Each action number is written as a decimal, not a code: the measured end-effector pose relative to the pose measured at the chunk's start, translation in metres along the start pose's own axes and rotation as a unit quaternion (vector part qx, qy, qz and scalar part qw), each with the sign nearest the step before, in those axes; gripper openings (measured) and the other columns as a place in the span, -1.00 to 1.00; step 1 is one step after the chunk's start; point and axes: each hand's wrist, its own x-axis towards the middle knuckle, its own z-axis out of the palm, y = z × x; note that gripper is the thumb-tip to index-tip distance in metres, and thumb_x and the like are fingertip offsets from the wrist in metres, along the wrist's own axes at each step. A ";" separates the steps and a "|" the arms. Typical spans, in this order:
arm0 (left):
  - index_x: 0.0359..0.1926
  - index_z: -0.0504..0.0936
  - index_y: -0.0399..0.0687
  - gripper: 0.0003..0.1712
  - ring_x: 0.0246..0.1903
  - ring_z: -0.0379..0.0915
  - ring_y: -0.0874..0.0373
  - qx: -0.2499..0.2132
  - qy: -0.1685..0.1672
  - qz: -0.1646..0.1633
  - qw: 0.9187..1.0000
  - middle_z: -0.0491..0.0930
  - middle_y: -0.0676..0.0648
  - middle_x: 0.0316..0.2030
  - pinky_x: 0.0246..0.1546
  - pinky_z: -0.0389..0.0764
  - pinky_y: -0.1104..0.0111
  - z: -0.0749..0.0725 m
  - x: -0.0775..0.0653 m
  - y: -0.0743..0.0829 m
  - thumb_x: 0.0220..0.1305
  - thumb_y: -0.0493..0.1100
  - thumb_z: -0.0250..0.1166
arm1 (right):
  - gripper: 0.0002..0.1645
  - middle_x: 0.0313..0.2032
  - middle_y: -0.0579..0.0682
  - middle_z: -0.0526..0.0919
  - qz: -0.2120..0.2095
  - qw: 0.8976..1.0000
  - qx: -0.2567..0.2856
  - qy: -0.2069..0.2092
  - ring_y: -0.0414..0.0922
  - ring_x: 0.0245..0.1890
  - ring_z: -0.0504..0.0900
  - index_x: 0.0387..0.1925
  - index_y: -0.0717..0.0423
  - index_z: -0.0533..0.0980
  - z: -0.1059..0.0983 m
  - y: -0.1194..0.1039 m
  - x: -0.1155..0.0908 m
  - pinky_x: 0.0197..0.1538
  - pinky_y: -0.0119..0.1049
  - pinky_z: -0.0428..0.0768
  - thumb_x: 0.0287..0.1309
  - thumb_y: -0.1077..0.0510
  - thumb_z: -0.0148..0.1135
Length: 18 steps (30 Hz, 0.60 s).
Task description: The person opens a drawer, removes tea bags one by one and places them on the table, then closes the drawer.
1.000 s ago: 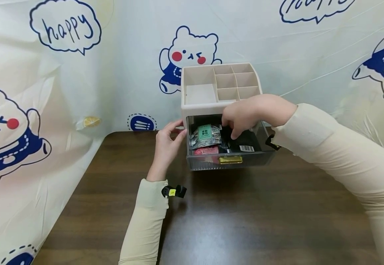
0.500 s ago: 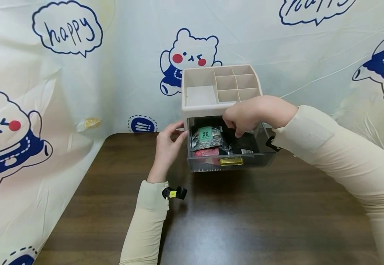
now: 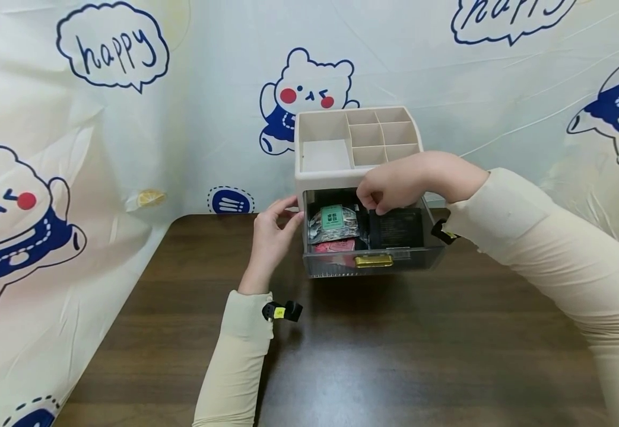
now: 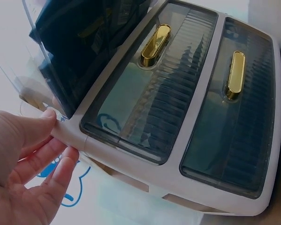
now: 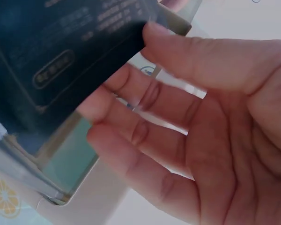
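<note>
- Black packet (image 3: 399,230): one, in the right half of the pulled-out top drawer (image 3: 330,261); printed face up towards the head camera, near edge at the drawer front, far edge under the fingers. Long axis uncertain, the sides being foreshortened.
- Right hand (image 3: 402,181): reaches in over the drawer's right side; thumb and fingertips nearly closed, pinching the packet's edge; the lower fingers spread loosely beneath.
- Left hand (image 3: 273,232): thumb and bent fingers slightly parted, pinching the left front edge of the organizer (image 3: 322,177).
- Silver packet (image 3: 345,231), green label: left of the black one.
- Pink packet (image 3: 334,245): partly beneath the silver.
- Organizer: cream, divided top; two lower drawers closed, each with a gold handle (image 4: 157,44).
- Table (image 3: 373,356): brown, wood-grained.
</note>
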 end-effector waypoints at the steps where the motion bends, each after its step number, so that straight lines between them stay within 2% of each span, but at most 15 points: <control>1: 0.06 0.53 -0.12 -0.61 -0.22 0.45 0.17 0.000 0.000 0.000 1.000 0.55 -0.10 -0.06 -0.21 0.57 0.20 0.000 0.000 0.000 0.18 -0.25 0.27 | -0.83 -0.51 -0.01 0.35 -0.008 1.000 0.002 0.002 -0.08 -0.45 0.35 -0.52 0.14 0.38 0.000 0.000 0.000 -0.34 -0.26 0.36 0.16 0.36 0.09; 10: 0.06 0.53 -0.12 -0.61 -0.23 0.45 0.17 0.001 0.000 0.001 1.000 0.55 -0.10 -0.06 -0.21 0.58 0.22 -0.001 0.000 -0.001 0.17 -0.25 0.27 | -0.86 -0.48 0.01 0.35 -0.024 0.999 0.014 0.018 -0.07 -0.40 0.35 -0.46 0.13 0.39 -0.003 0.002 -0.005 -0.29 -0.22 0.35 0.18 0.35 0.08; 15: 0.06 0.53 -0.12 -0.61 -0.22 0.45 0.17 0.002 -0.003 -0.001 1.000 0.55 -0.09 -0.06 -0.22 0.58 0.23 -0.001 0.000 0.000 0.17 -0.24 0.27 | -0.87 -0.50 0.01 0.37 -0.025 0.998 0.003 0.052 -0.06 -0.40 0.36 -0.45 0.14 0.40 -0.008 0.005 -0.014 -0.30 -0.21 0.35 0.16 0.37 0.08; 18: 0.06 0.53 -0.13 -0.61 -0.22 0.45 0.14 -0.001 -0.002 -0.001 1.000 0.55 -0.10 -0.06 -0.22 0.58 0.20 -0.002 0.000 -0.001 0.17 -0.24 0.27 | -0.88 -0.47 0.03 0.39 -0.007 0.997 0.007 0.078 -0.04 -0.35 0.38 -0.43 0.13 0.40 -0.014 0.007 -0.022 -0.29 -0.19 0.37 0.18 0.36 0.07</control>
